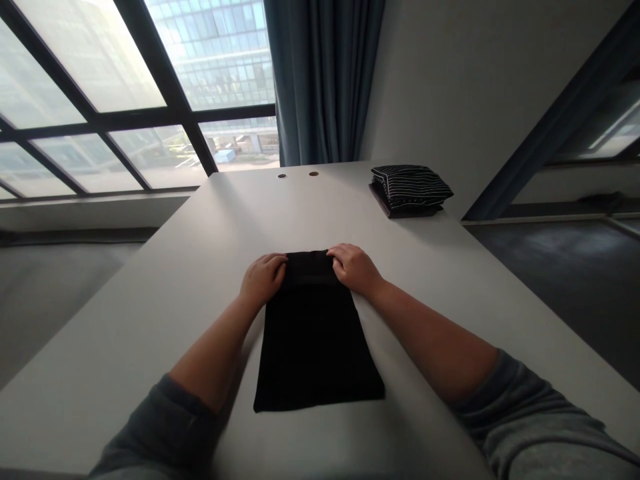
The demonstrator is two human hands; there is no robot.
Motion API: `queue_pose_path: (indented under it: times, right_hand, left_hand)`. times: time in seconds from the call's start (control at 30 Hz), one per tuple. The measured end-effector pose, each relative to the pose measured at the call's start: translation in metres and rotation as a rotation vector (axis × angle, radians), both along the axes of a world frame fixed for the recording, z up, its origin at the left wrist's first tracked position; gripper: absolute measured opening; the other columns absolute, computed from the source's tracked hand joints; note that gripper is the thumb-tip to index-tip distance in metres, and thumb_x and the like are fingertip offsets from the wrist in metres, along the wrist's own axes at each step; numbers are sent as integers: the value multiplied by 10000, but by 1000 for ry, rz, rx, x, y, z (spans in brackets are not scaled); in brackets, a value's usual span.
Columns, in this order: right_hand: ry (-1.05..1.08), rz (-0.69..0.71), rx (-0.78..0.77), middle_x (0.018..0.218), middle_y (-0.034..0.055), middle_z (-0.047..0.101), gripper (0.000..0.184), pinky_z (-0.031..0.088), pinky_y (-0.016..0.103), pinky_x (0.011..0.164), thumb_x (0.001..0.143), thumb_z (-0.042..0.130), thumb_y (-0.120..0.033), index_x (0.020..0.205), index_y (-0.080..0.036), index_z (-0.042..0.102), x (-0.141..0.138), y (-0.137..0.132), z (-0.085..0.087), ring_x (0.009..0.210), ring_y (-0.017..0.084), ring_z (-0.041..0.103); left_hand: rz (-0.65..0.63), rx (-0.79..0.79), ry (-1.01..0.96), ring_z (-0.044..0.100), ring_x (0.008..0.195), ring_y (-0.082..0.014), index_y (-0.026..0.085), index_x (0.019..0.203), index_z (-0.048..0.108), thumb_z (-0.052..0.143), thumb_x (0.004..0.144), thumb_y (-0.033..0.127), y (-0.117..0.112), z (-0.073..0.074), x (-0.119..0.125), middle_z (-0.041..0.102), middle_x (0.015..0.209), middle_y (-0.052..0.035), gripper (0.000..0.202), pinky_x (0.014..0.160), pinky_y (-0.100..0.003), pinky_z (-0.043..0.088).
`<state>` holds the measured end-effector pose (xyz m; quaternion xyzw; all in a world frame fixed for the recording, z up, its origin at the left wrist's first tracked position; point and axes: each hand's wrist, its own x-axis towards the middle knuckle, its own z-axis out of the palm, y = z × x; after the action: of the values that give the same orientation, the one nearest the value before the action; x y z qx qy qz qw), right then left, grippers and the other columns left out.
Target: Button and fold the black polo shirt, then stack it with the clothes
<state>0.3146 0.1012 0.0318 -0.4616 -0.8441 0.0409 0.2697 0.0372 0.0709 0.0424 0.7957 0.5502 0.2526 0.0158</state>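
Observation:
A black cloth [315,340] lies folded into a long strip on the white table [165,300], stretching from near me toward the window. My left hand [263,277] grips its far left corner, fingers curled onto the fabric. My right hand [353,267] holds the far right corner the same way, fingers closed over the edge. The far end of the cloth looks slightly rolled or doubled between the two hands.
A stack of folded striped dark cloths [410,190] sits at the table's far right. Two small cable holes [297,175] mark the far edge. Beyond are a large window [125,100] and a blue curtain [320,80].

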Motion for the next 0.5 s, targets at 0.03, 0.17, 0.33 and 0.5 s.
queue_pose_path:
  times: [0.03,0.17,0.33,0.5]
  right_hand:
    - [3,-30,-19,1403,150,650,408,408,439,1200,970,488,-216,1305,-130,705,-6,1,-2,1331,271,584]
    - [-173,-119,-255,1690,179,298,713,203,507,1322,1030,454,-484,1606,-66,410,-21,5,-17,1598,316,256]
    - [-275,-145,-385,1746,130,85,869,121,554,1328,1012,417,-636,1687,-125,222,-18,8,-30,1637,310,108]
    - [-269,-170,-389,1748,128,68,882,93,564,1327,999,433,-644,1692,-146,207,-18,9,-31,1636,320,103]
  left_hand:
    - [14,-1,-8,622,1320,-278,205,1299,697,454,1016,312,5,-3,7,697,1385,-97,388,1166,-450,467]
    - [35,-142,89,328,1569,-354,146,1546,491,484,1018,439,19,-27,21,422,1657,-162,604,1279,-530,284]
    - [55,-271,175,186,1612,-380,150,1628,374,464,1013,561,17,-45,17,258,1727,-169,745,1288,-555,221]
    - [75,-299,149,171,1616,-375,178,1636,360,469,1002,596,16,-42,15,239,1737,-147,767,1284,-548,231]
